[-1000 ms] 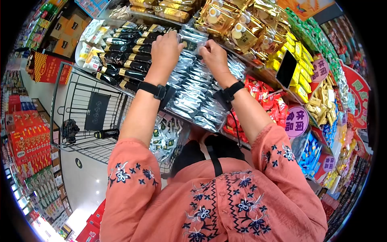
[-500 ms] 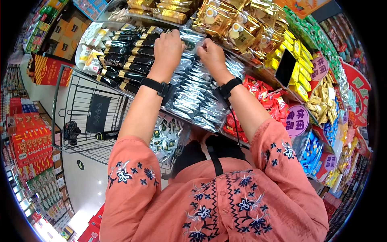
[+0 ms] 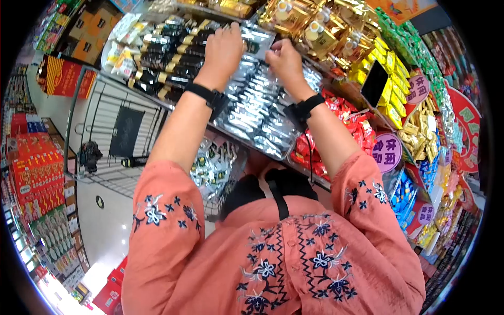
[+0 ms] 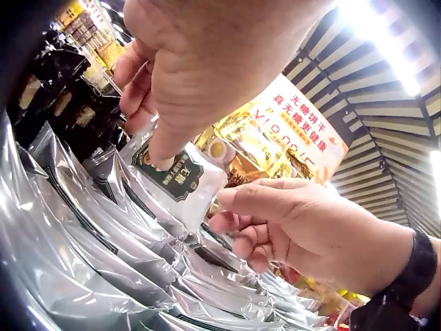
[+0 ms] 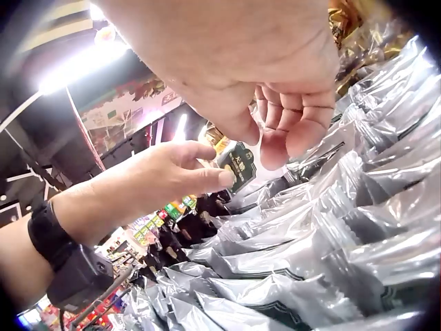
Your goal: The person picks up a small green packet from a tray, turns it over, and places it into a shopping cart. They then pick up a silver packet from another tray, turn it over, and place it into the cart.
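At the top of a bin of silver packets, my left hand grips one silver packet. The left wrist view shows this packet tilted up, its dark green label facing the camera, with the thumb of my left hand pressed on the label. My right hand pinches the packet's opposite edge between thumb and curled fingers. Seen from the right wrist, my right hand is above the packet rows, and my left hand holds the label side.
Black and gold packets lie left of the silver ones, red packets right. Gold packets fill the bin beyond. A phone stands near yellow packets. A wire shopping cart is at the left.
Both hands have moved slightly up and forward in the head view. More of the packet between them shows, and my right hand has shifted a little right.
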`<move>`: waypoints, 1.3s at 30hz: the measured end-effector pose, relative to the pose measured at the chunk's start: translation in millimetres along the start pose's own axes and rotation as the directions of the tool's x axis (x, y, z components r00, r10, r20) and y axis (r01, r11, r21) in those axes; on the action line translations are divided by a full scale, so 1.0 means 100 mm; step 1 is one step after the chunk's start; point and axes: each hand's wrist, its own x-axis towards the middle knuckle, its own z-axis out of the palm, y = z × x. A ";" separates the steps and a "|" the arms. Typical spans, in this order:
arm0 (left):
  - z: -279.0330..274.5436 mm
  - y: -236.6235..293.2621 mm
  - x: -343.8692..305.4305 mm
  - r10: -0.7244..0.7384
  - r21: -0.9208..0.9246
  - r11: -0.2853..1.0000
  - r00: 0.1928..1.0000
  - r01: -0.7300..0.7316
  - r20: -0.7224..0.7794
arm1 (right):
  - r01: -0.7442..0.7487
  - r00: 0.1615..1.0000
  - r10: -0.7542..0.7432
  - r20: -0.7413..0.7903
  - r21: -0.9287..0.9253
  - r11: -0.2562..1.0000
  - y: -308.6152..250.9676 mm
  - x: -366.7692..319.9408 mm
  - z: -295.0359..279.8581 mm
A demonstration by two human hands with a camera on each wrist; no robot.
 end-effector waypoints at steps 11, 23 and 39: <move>-0.96 -0.20 -1.45 -0.404 -0.490 0.817 0.907 0.302 -0.115 | -0.165 0.884 -0.036 0.466 0.383 0.909 -0.92 -1.10 -0.34; 0.48 -0.03 -4.53 -0.573 -0.167 0.495 0.465 0.853 0.675 | -0.130 0.455 -0.056 0.889 0.128 0.983 0.21 -2.77 0.84; 1.30 0.38 -4.81 -0.146 -0.038 0.811 0.265 0.584 0.953 | -0.330 0.440 0.212 0.873 -0.062 0.942 0.39 -2.90 0.86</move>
